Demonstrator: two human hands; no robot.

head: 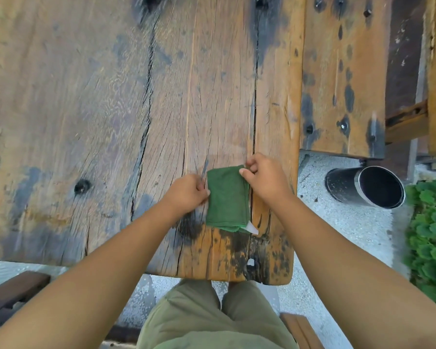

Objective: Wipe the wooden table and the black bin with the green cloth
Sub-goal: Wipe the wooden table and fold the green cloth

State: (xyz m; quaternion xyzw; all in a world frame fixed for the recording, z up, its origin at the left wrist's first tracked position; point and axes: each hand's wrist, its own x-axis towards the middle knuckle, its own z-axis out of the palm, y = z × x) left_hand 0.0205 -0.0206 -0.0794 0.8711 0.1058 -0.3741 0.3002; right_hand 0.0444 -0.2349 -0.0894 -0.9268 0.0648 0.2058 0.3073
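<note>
While the person's olive-green trousers [212,321] are standing close against the near edge, the weathered brown wooden table [86,96] is carrying the folded dark green cloth [227,197] near its front right corner, lying flat across a long crack in the planks. A small pale tag is peeking out at the cloth's near right corner. The left hand [186,195] is curling at the cloth's left edge, fingers pinching or just touching the fabric there; I cannot tell for sure which. The right hand [264,176] is closing its thumb and fingers on the far right corner, gripping that edge.

Judging by this, the step in hand is squaring the cloth into a tidy pad before wiping. Doing it well is probably a matter of keeping the layers aligned, tucking the tag inside so it is not dragging, and then pressing one flat palm on top, not bunching the fabric in a fist. The boards are looking rough, cracked and dark-stained, so long strokes along the grain are likely working better than crossways ones, which could be snagging the cloth in the splits and knot holes.

Farther right, off the table and down on the pale speckled ground, the round black bin with a silver rim [365,187] is lying on its side, mouth turned toward the leafy green plant [431,235]; it is still waiting its turn.
</note>
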